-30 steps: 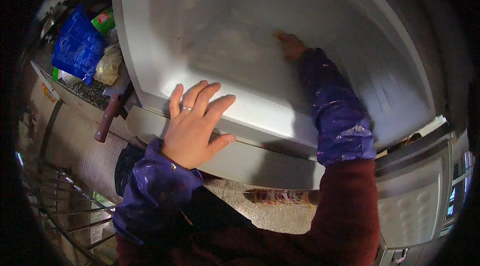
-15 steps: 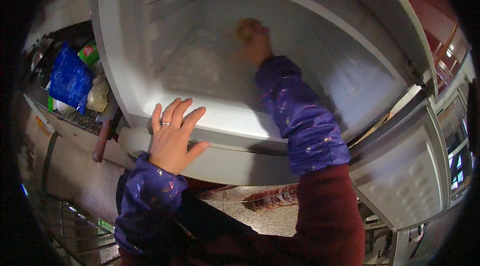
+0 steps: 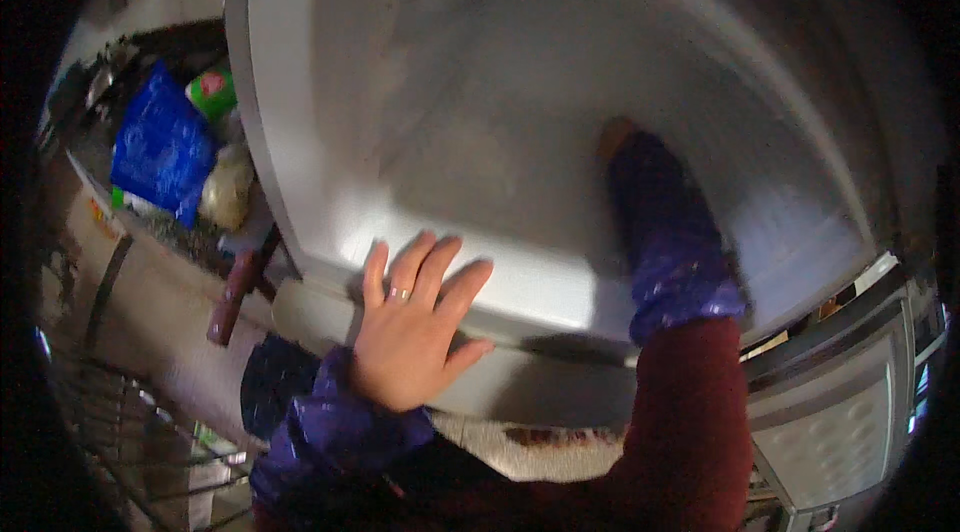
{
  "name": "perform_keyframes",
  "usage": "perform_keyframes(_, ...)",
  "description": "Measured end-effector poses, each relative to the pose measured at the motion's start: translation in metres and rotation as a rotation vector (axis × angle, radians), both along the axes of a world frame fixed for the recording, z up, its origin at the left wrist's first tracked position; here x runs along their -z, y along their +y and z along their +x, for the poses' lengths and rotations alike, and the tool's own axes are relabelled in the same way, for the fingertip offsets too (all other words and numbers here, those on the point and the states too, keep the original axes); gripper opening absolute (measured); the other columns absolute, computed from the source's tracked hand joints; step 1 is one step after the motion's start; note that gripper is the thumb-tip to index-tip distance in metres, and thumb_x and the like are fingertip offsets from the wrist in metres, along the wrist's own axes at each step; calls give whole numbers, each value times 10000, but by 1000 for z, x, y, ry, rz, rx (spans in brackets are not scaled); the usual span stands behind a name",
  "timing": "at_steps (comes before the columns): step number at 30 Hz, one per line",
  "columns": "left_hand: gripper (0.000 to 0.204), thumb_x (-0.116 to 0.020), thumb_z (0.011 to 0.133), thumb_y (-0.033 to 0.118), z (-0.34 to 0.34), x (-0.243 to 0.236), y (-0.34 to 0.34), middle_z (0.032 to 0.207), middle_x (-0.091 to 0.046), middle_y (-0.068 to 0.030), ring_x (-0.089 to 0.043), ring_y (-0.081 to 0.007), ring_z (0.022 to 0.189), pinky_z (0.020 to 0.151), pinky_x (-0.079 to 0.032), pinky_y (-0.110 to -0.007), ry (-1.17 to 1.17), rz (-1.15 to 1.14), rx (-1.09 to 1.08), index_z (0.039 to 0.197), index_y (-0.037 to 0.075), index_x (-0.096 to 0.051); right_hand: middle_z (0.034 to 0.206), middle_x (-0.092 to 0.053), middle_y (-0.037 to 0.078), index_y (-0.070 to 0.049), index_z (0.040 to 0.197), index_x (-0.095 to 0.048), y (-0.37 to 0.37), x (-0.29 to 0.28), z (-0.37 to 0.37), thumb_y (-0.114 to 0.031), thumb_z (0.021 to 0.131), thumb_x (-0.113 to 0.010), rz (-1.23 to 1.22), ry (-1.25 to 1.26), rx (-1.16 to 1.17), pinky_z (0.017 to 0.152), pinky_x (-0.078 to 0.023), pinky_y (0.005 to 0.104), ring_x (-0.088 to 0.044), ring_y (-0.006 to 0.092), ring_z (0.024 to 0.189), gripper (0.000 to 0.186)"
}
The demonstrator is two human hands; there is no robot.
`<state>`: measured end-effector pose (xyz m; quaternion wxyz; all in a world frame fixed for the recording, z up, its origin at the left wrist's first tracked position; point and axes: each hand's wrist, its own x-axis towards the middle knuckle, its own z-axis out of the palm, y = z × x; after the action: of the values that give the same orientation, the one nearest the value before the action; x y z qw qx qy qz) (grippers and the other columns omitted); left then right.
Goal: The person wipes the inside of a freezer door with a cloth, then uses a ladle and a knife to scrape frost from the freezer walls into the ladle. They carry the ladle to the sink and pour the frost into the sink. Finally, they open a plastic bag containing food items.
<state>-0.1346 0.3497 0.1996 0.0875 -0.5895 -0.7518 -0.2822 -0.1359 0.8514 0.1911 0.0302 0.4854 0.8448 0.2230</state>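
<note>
Evidently the pale cabinet [image 3: 525, 287], in front of me, is heavy and stiff, its smooth lining probably slippery; I'd take hold at its front lip [image 3: 505, 317]. My left hand [image 3: 415, 342] lies there, fingers spread, gripping nothing. My right hand [image 3: 617, 139] reaches inside (too blurred and hidden to tell its grip). I count one cabinet, two hands, one blue packet [image 3: 160, 147], one green pack [image 3: 212, 94].

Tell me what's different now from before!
The right hand moved rightward inside the white compartment, and its purple sleeve now hides most of it. The yellowish thing it held is out of sight; I can't tell if it was let go. The left hand stays spread at the compartment's front.
</note>
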Motion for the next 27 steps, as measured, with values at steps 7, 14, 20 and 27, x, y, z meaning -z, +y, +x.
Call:
perform_keyframes(7,661,-677,663,381,-3,-4,4,1280,-361,-141,-268,-331,1230,996,-119,-569,-44,34,18,1221,115,-442,1218,-457,147,-95,1161,-522,-3,2,-45,-230,811,-480,7,-97,-180,876,-408,463,-469,275,1112,377)
perform_keyframes(14,657,-670,649,403,-4,-5,2,1280,-371,-139,-280,-327,1230,998,-129,-569,-45,34,14,1207,123,-465,1147,-511,172,-62,1126,-517,-63,-10,-71,-229,867,-382,78,73,-569,868,-413,460,-510,309,1045,336)
perform_keyframes(20,661,-677,625,395,-4,-4,1,1272,-391,-136,-305,-323,1219,1002,-140,-557,-67,42,-13,1195,123,-483,1171,-510,171,1,1124,-503,-68,-12,-99,-230,873,-389,-118,146,-545,926,-380,400,-491,324,1071,359)
perform_keyframes(27,649,-677,617,396,-5,-3,5,1266,-413,-131,-339,-318,1201,997,-156,-555,-84,86,10,1182,131,-499,1252,-456,184,4,1223,-448,-37,-5,-100,-213,888,-403,-27,161,-1104,1009,-298,356,-422,314,1166,401)
